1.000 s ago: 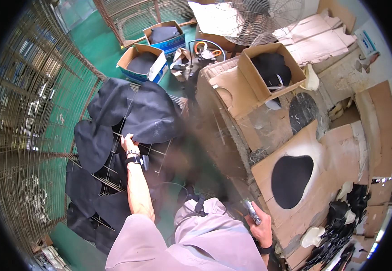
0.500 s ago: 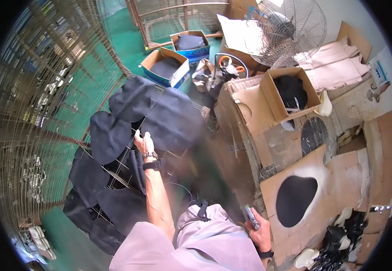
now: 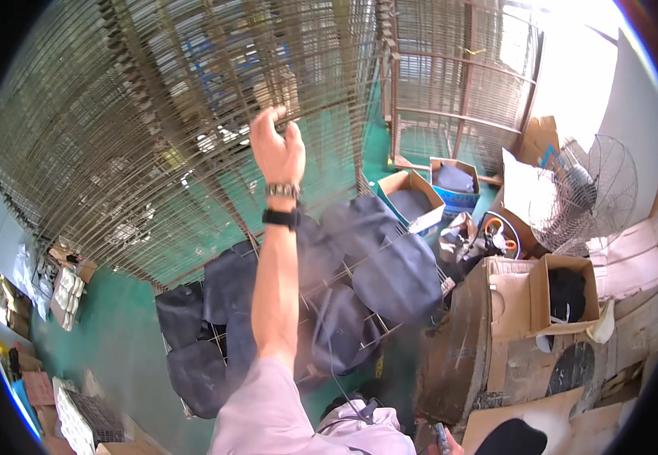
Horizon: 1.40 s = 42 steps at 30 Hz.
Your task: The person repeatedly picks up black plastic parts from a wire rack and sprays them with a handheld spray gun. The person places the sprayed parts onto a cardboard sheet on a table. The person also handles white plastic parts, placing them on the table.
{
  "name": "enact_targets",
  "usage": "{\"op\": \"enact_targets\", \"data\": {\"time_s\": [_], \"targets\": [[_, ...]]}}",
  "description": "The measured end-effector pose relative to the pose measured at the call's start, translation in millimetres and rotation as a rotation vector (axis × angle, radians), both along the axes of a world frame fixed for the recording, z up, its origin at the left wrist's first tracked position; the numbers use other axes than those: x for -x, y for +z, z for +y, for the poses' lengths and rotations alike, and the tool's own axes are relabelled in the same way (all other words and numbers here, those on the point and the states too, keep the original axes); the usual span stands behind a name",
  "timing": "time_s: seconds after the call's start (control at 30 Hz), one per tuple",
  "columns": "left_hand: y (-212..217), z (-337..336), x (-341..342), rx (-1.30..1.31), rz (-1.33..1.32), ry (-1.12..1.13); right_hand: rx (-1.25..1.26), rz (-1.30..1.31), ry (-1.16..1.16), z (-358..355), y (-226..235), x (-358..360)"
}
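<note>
My left hand [image 3: 277,152] is raised in front of the wire rack [image 3: 185,144], with thumb and fingers apart and nothing visible between them. I cannot tell whether the fingertips touch the wires. Under my forearm, dark grey rounded sheets [image 3: 395,274] lie spread over a wire shelf. My right hand [image 3: 454,446] shows only in part at the lower edge, closed round a grey metal tool [image 3: 441,436] that looks like a spray gun. Close to it, a black oval piece [image 3: 512,438] rests on cardboard [image 3: 564,409]. A thin hose [image 3: 330,349] hangs beside the sheets.
On the right stands a cardboard-covered bench [image 3: 458,356] carrying an open box [image 3: 568,296] of black material. Two open boxes, a nearer one [image 3: 412,203] and a farther one [image 3: 454,182], sit on the green floor. Behind the bench is a wire-caged fan [image 3: 583,189].
My left hand has left the sheets and risen up to the wire rack. The view has tilted up and turned left, so my right hand and the oval piece sit lower in it.
</note>
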<state>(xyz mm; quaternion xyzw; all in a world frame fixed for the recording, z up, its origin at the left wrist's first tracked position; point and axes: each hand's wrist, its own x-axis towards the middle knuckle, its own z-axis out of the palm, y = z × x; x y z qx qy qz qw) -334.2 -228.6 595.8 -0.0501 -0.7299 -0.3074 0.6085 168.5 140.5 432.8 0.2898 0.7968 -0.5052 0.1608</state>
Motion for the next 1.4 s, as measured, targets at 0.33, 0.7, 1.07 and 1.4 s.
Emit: {"op": "enact_targets", "data": {"time_s": [0.33,0.7,1.07,1.4], "targets": [[46.0,-55.1,4.2,0.402,-0.184,0.528,-0.156,0.316,0.160,14.1,-40.8,-29.0],[-170.3,109.1,-234.1,0.356,-0.596,0.172,-0.209,0.202,-0.127,21.8,-88.0,-100.9],[-358.8,199.3,-313.3,0.591,-1.646,-0.593,-0.214,0.182,-0.448,28.0,-99.3,-211.5],[-386.0,343.8,-420.3,1.058,-1.554,-1.372,-0.495,-0.066,-1.010,65.5,-156.3,-333.9]]}}
